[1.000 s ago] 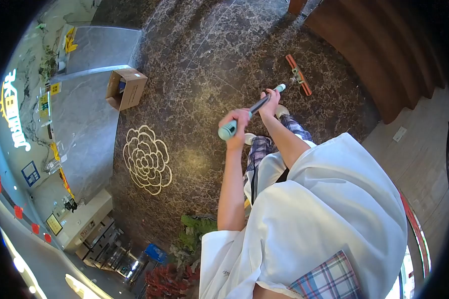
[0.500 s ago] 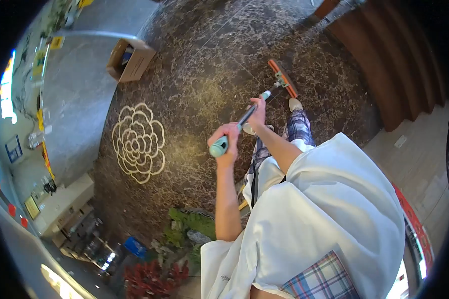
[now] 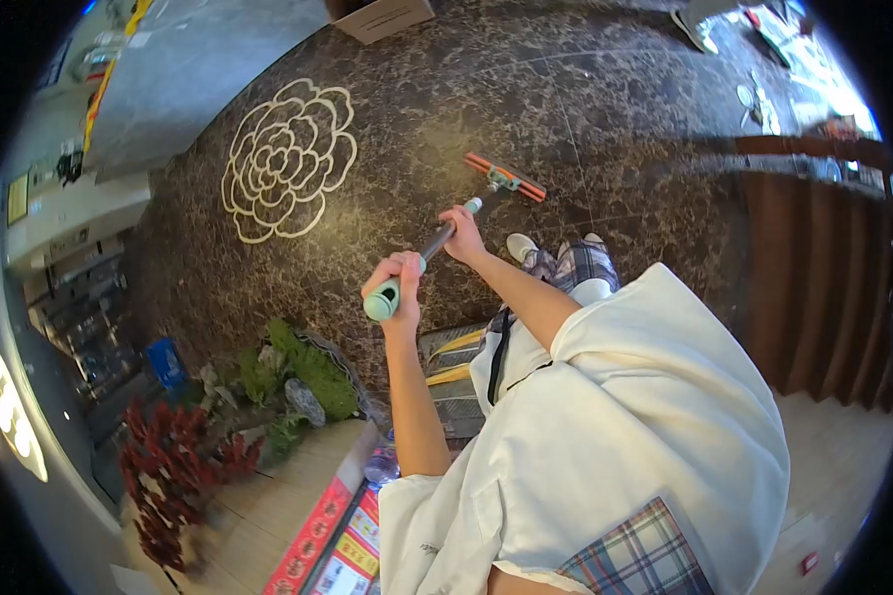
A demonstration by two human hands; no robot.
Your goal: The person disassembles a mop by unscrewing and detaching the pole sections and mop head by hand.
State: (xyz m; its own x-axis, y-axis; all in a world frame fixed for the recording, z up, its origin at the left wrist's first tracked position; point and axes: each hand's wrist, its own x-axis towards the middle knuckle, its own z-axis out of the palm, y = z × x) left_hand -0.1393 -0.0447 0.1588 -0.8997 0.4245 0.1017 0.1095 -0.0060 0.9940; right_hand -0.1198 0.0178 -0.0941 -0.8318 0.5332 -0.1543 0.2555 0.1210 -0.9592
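Observation:
I hold a long-handled mop with both hands. Its orange head point(image 3: 506, 178) lies on the dark marbled floor ahead of my feet. My left hand point(image 3: 397, 281) is wrapped round the handle near its pale green end cap point(image 3: 380, 301). Farther down the grey shaft point(image 3: 438, 242), my right hand point(image 3: 461, 235) is closed round it. The handle slants from the end cap up and right to the mop head. My shoes point(image 3: 522, 246) show just behind the head, below my checked trousers.
A cream flower pattern point(image 3: 288, 161) marks the floor at left. A cardboard box point(image 3: 387, 20) stands at the top. Green plants point(image 3: 303, 367) and a red-leaved plant point(image 3: 174, 466) are lower left. Brown steps or folds point(image 3: 814, 288) rise at right. Another person's foot point(image 3: 700, 35) shows at upper right.
The view has turned, so the flower pattern and box sit higher. The mop head has shifted left in view and lies at a different angle. Both hands keep their hold.

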